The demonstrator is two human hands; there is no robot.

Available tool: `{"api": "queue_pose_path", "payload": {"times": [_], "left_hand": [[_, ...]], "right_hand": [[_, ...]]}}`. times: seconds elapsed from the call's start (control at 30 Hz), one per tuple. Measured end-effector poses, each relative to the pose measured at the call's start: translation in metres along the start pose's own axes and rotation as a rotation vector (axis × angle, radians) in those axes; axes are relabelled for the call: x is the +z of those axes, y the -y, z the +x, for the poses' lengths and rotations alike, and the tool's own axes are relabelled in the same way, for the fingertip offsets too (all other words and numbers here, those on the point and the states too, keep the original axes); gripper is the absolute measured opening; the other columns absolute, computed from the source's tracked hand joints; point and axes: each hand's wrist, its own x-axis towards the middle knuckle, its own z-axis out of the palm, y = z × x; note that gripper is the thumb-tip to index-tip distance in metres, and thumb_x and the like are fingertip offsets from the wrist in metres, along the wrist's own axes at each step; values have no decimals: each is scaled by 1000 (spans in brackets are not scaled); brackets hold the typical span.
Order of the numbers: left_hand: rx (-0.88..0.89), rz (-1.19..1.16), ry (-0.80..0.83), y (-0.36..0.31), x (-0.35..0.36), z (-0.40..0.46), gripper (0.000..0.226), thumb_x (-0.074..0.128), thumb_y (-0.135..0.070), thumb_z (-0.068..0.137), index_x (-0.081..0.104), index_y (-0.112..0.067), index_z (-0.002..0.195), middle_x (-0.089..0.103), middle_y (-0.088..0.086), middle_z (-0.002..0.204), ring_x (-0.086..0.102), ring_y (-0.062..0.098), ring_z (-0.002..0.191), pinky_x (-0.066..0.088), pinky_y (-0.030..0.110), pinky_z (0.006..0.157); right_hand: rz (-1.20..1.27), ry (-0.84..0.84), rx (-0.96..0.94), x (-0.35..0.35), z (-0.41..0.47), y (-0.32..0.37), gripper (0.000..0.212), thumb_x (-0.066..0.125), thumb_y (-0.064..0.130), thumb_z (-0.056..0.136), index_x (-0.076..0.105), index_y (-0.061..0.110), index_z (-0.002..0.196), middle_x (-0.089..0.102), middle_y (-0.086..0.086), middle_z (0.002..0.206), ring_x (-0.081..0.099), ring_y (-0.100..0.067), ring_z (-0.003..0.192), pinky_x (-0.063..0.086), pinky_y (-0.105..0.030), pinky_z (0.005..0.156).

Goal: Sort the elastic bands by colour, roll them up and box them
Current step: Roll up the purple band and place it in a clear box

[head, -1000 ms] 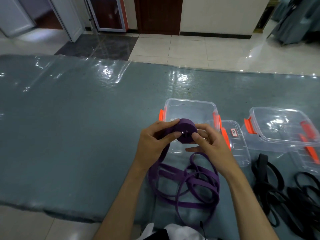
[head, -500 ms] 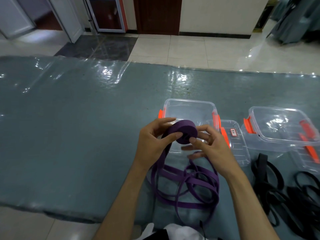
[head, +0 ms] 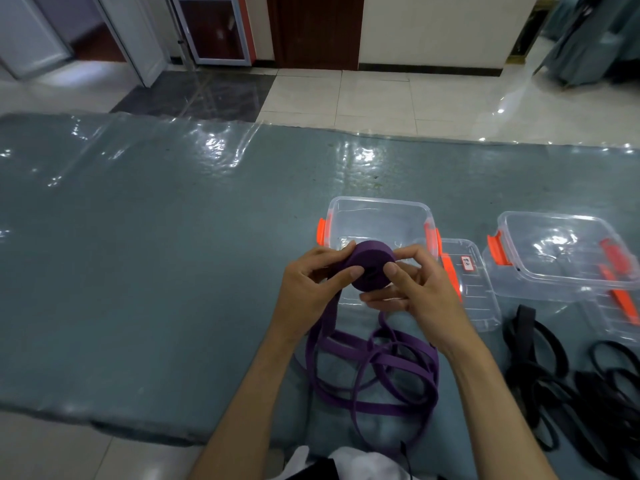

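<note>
A purple roll of elastic band (head: 371, 265) is held up between both hands, just in front of a clear box (head: 379, 216) with orange clips. My left hand (head: 308, 289) grips the roll's left side, thumb on its face. My right hand (head: 419, 289) pinches the right side with thumb and fingers. From the roll a purple tail runs down to a loose tangle of purple band (head: 374, 372) on the table. Black bands (head: 575, 382) lie in a heap at the right.
A clear lid (head: 474, 296) with a label lies right of the near box. A second clear box (head: 557, 251) with orange clips stands further right, another lid (head: 620, 313) beside it. The table (head: 156, 271) is covered with glossy grey-green plastic sheet; its front edge is near me.
The roll has turned a little in my hands and more purple band has wound onto it. My right thumb has shifted on the roll's face.
</note>
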Motion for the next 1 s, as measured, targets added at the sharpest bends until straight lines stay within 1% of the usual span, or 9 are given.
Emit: {"api": "queue_pose_path", "payload": {"times": [0.13, 0.2, 0.3, 0.47, 0.63, 0.7, 0.77, 0.9, 1.0], "left_hand": [[71, 66, -17, -2, -1, -2, 40, 82, -31, 90, 74, -19, 127, 77, -2, 114, 74, 24, 109, 60, 29, 94], [104, 73, -61, -2, 2, -3, 32, 82, -27, 91, 72, -23, 120, 78, -1, 111, 76, 26, 105, 62, 31, 90], [165, 80, -110, -2, 7, -2, 23, 83, -23, 90, 70, -27, 108, 76, -3, 105, 75, 26, 99, 61, 27, 86], [127, -65, -119, -2, 9, -1, 19, 81, -26, 92, 75, -25, 109, 77, 3, 113, 74, 28, 108, 60, 28, 91], [78, -38, 1, 2, 0, 0, 35, 80, -19, 91, 74, -20, 126, 77, 5, 121, 73, 27, 115, 59, 37, 100], [94, -7, 7, 2, -3, -1, 35, 79, -18, 92, 74, -20, 127, 77, 3, 121, 74, 25, 115, 59, 37, 101], [115, 36, 12, 2, -3, -3, 36, 79, -19, 93, 72, -25, 128, 77, -1, 121, 74, 24, 114, 59, 36, 100], [161, 41, -33, -4, 5, -5, 40, 83, -24, 90, 65, -36, 124, 76, 4, 115, 76, 29, 105, 62, 35, 92], [179, 14, -68, -3, 13, -5, 36, 84, -21, 91, 67, -29, 121, 75, 3, 115, 75, 29, 105, 62, 33, 91]], "right_hand": [[-277, -19, -25, -7, 1, 1, 27, 76, 48, 92, 71, 26, 108, 80, -8, 100, 78, -30, 78, 62, -41, 63], [-376, -16, -47, -12, 4, 4, 27, 79, 45, 88, 74, 32, 111, 80, -3, 96, 77, -24, 83, 66, -48, 75], [-341, 18, -134, -12, 5, 6, 53, 84, 19, 87, 64, 39, 132, 79, 0, 110, 79, -21, 96, 65, -34, 84], [-328, -33, -230, -6, 4, 3, 57, 90, 18, 80, 67, 36, 129, 78, -2, 99, 80, -23, 89, 63, -25, 77], [-257, -64, -202, -6, 4, -6, 55, 90, 13, 81, 67, 34, 127, 78, -4, 106, 78, -26, 99, 64, -33, 81], [-310, -56, -217, -6, 5, -4, 52, 90, 18, 81, 67, 35, 125, 76, 1, 117, 75, -20, 111, 63, -28, 85], [-300, -50, -216, -6, 6, 0, 48, 89, 27, 80, 69, 34, 123, 74, 2, 124, 74, -18, 115, 63, -31, 88], [-160, -68, -222, -1, 2, 6, 45, 80, 26, 88, 67, 34, 131, 77, -8, 112, 78, -29, 101, 67, -43, 74], [-89, -149, -305, 8, 1, 7, 32, 73, 15, 93, 72, 25, 123, 77, -8, 115, 77, -29, 105, 67, -43, 72]]}}
